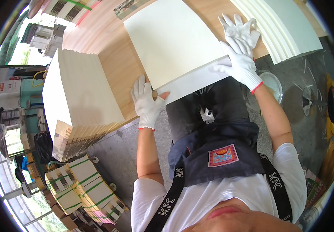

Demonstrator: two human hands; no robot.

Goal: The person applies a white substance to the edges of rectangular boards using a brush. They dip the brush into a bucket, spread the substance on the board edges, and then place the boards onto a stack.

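Observation:
A large cream sheet lies on the wooden table, with a white strip showing along its near edge. My left hand, in a white knit glove with a bare thumb tip, rests at the near left corner. Its fingers are extended and its thumb touches the white strip's end. My right hand, also gloved, lies over the sheet's near right corner with fingers apart and thumb on the white strip. Just beyond it, another white glove with spread fingers lies on the table; no arm shows in it.
A tall stack of white-faced boards stands at the table's left, and another white stack at the right. A printed piece lies at the far edge. Bundles with green straps sit on the floor at left; a round stool stands at right.

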